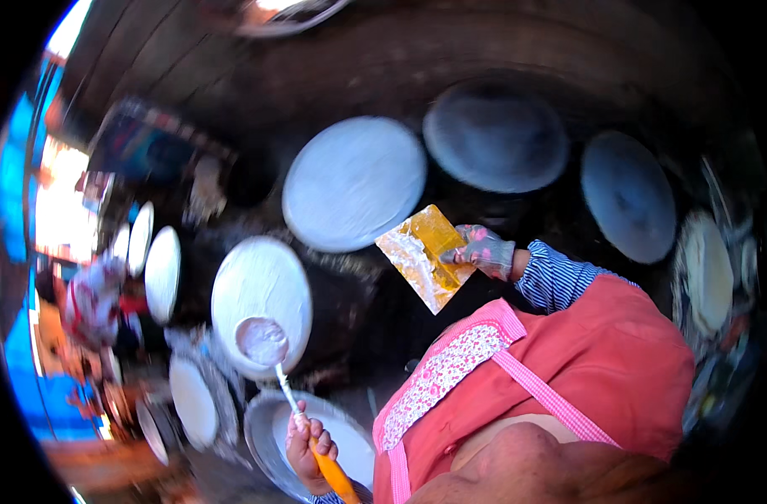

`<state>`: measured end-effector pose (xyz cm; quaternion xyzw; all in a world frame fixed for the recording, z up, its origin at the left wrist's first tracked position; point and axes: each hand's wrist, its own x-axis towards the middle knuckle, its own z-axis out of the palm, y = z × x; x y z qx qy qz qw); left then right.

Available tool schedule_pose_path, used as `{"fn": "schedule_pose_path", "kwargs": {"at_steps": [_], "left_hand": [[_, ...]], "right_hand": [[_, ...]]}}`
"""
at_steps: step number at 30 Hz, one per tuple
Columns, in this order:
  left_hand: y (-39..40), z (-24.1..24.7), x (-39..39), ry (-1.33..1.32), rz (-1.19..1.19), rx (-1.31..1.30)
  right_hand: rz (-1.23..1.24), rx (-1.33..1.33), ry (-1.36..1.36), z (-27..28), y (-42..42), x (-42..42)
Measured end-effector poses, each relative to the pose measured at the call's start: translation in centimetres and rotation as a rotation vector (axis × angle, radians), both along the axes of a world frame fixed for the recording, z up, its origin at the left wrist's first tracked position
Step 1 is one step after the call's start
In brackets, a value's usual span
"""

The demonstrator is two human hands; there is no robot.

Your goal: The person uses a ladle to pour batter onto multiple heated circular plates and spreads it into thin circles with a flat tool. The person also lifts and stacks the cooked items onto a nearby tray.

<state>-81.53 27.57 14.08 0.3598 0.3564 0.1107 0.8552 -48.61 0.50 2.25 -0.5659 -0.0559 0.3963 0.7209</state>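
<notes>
My left hand (309,441), ungloved, grips the orange handle of a ladle (263,341). The ladle's bowl holds a whitish substance and overlaps the lower part of a round surface coated in white (260,277) in this view. A patterned grey glove covers my right hand (484,251), which holds a yellow flat scraper (439,230) smeared with white paste. Just beyond the scraper's edge lies a larger white-coated disc (352,183). Beside my left hand stands a metal basin (255,419) with a white substance inside.
Two greyish round surfaces (496,142) (629,198) stand farther along. Pale flat rounds (709,274) lie at the far right. Several white discs (163,274) are at the left, near another person (93,302). A pale round (194,403) rests on a support near the basin.
</notes>
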Motion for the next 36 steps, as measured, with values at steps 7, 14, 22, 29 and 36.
{"fn": "schedule_pose_path", "kwargs": {"at_steps": [7,14,22,29,36], "left_hand": [[-8.6,0.0,23.8,0.008,-0.860,-0.156],[-32.8,0.1,40.0,0.009,-1.567,-0.008],[-53.6,-3.9,45.6,-0.069,-1.945,0.156],[-60.4,-10.9,46.2,-0.253,-2.076,0.657],[-60.2,-15.5,48.6,-0.975,-1.817,1.926]], "right_hand": [[-0.739,0.043,-0.134,-0.5,-20.9,-2.0],[-1.340,-0.138,-0.226,-1.1,-38.9,-11.7],[-1.741,-0.006,-0.146,-3.8,-40.8,-21.3],[-1.941,-0.079,-0.167,-4.9,-38.8,-24.2],[-1.972,-0.092,-0.319,-2.5,-38.6,-20.7]]}}
